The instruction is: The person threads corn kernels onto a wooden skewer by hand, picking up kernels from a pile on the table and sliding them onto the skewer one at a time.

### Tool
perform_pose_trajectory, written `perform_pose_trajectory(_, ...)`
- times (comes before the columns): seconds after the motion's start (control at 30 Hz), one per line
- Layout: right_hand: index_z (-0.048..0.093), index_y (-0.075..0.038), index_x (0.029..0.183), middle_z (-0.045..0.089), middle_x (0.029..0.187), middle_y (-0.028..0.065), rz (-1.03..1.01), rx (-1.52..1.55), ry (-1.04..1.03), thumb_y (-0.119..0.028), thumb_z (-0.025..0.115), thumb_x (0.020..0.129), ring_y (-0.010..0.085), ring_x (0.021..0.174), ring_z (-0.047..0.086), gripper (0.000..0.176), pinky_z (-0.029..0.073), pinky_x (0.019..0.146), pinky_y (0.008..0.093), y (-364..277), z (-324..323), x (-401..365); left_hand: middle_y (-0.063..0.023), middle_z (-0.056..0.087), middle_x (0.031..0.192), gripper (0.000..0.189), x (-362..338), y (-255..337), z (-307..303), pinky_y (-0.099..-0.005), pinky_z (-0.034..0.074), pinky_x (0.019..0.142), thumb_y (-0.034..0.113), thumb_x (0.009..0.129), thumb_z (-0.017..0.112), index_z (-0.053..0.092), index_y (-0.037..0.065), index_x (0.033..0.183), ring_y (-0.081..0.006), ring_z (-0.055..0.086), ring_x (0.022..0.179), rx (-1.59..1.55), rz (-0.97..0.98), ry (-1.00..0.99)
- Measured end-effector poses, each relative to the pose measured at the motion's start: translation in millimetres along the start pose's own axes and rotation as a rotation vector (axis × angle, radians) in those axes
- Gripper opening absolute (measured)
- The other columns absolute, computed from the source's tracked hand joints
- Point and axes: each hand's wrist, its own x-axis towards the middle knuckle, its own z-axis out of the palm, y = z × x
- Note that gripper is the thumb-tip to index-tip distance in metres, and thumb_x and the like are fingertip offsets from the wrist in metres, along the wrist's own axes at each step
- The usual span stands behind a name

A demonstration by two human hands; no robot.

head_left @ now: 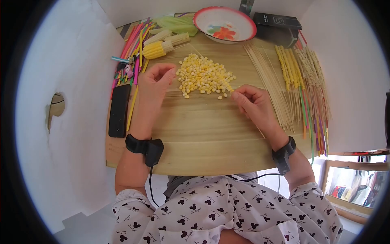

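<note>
— Where were the hands?
— The right hand (252,101) pinched a skewer (230,89), its tip at the kernel pile (203,75), twelve o'clock of centre. The left hand (156,83) sat at the pile's nine o'clock, fingertips together; whether they held a kernel, I couldn't tell.
— Progress?
— Partway, I judged: loaded sticks (289,69) lay at two o'clock, with many bare sticks (268,77) unused beside them.

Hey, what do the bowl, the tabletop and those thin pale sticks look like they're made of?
The bowl is likely enamelled metal: glossy white, red rim, painted flower. It could be melamine. The tabletop looks like pale wood, matte, with grain lines running across it. The thin sticks are probably bamboo: tan, matte and straight. The right hand seems to pinch one.
</note>
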Motion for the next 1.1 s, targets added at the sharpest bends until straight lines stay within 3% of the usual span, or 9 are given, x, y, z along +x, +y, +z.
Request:
perform_pose_trajectory(0.13,0.064,-0.003,0.087,0.052,0.063,-0.0073,0.008,-0.036,-0.019,-0.018,0.063,0.092,-0.0007,0.054,0.042,0.016,0.031,0.048,0.0174,-2.7,1.8,-1.5,0.0021,0.061,0.079,0.013,5.6,-12.1,-14.0,-0.0193,0.042,0.062,0.005,0.082,0.063,0.067,0.001,0.094,-0.0045,0.051,0.067,0.412,0.067,-0.094)
perform_pose_trajectory(0.23,0.064,-0.003,0.087,0.053,0.063,-0.0070,0.017,-0.039,-0.025,-0.018,0.063,0.092,-0.0006,0.054,0.042,0.016,0.030,0.048,0.0173,-2.8,3.3,-2.2,0.0027,0.060,0.076,0.014,4.4,-19.2,-15.0,-0.0197,0.042,0.061,0.004,0.079,0.064,0.066,0.001,0.092,-0.0048,0.051,0.067,0.533,0.079,-0.159)
perform_pose_trajectory(0.67,0.063,0.000,0.086,0.052,0.066,-0.0074,0.001,-0.088,-0.058,-0.015,0.063,0.091,-0.0009,0.056,0.042,0.015,0.032,0.048,0.0169,-1.4,5.6,-2.4,-0.0037,0.061,0.075,0.014,-6.1,0.5,-6.2,-0.0254,0.046,0.063,0.007,0.077,0.066,0.066,0.001,0.090,-0.0108,0.055,0.066,0.722,0.136,-0.244)
perform_pose_trajectory(0.83,0.063,-0.001,0.086,0.051,0.067,-0.0084,0.040,-0.106,-0.050,-0.014,0.063,0.091,-0.0018,0.057,0.041,0.014,0.031,0.049,0.0165,-5.4,8.3,-4.5,-0.0024,0.062,0.076,0.012,-5.6,9.4,-3.9,-0.0238,0.046,0.063,0.007,0.079,0.066,0.064,0.000,0.089,-0.0082,0.055,0.067,0.725,0.017,-0.273)
perform_pose_trajectory(1.1,0.062,-0.002,0.085,0.048,0.068,-0.0100,-0.020,-0.053,-0.140,-0.014,0.063,0.091,-0.0029,0.059,0.039,0.014,0.029,0.050,0.0158,0.8,5.7,-5.1,0.0001,0.064,0.085,0.014,4.8,-7.0,-8.0,-0.0219,0.046,0.072,0.007,0.083,0.068,0.065,0.000,0.096,-0.0067,0.057,0.077,0.001,-0.008,-0.024)
